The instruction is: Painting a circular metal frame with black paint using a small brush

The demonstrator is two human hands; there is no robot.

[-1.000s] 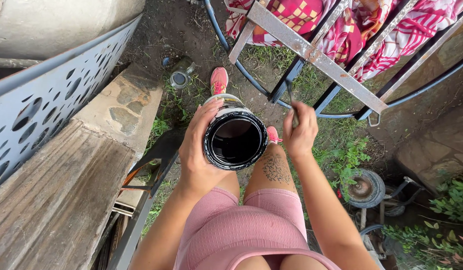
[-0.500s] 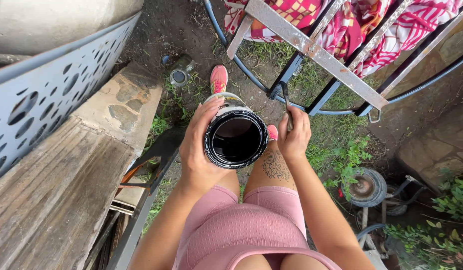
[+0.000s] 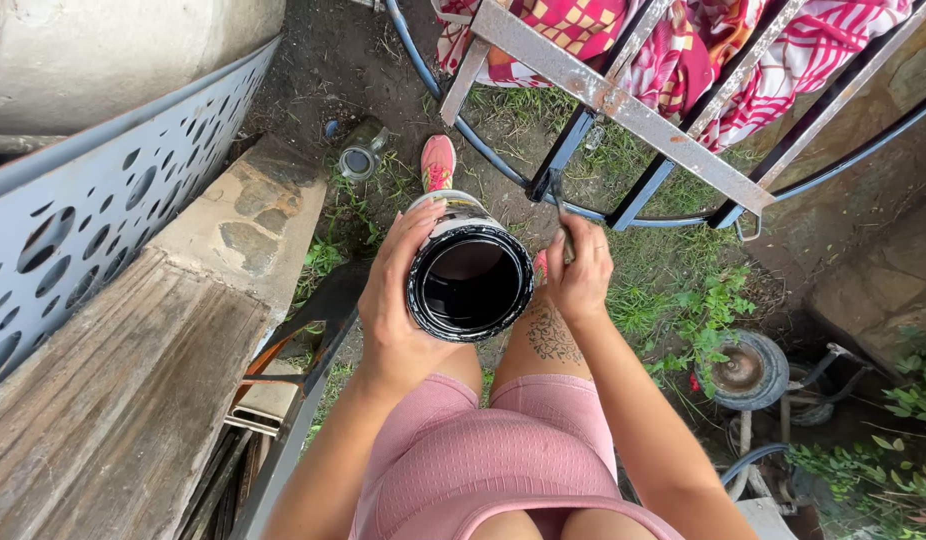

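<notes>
While the left hand [image 3: 401,300] wraps around an open paint can [image 3: 470,278] black inside, held over pink-shorted thighs, the right hand [image 3: 580,272] is closed on a thin brush handle [image 3: 561,215] reaching to a metal frame [image 3: 623,105]. Below lie dirt and grass [image 3: 673,290], a pink shoe [image 3: 438,162], wooden planks [image 3: 113,400] and a perforated grey panel [image 3: 103,220]. Red patterned cloth [image 3: 683,40] drapes the frame.

Two hands are in view: the left hand [image 3: 403,300] and the right hand [image 3: 580,272]. There is one open paint can [image 3: 470,280] and one paintbrush [image 3: 560,205]. One pink shoe [image 3: 438,162] shows fully at the far middle. One small jar [image 3: 360,157] lies far left of it. One metal frame [image 3: 623,105] carries one red patterned cloth [image 3: 683,45]. One wheel [image 3: 741,370] sits near right. One perforated metal panel [image 3: 113,200] and one wooden plank [image 3: 103,400] are at the left.
</notes>
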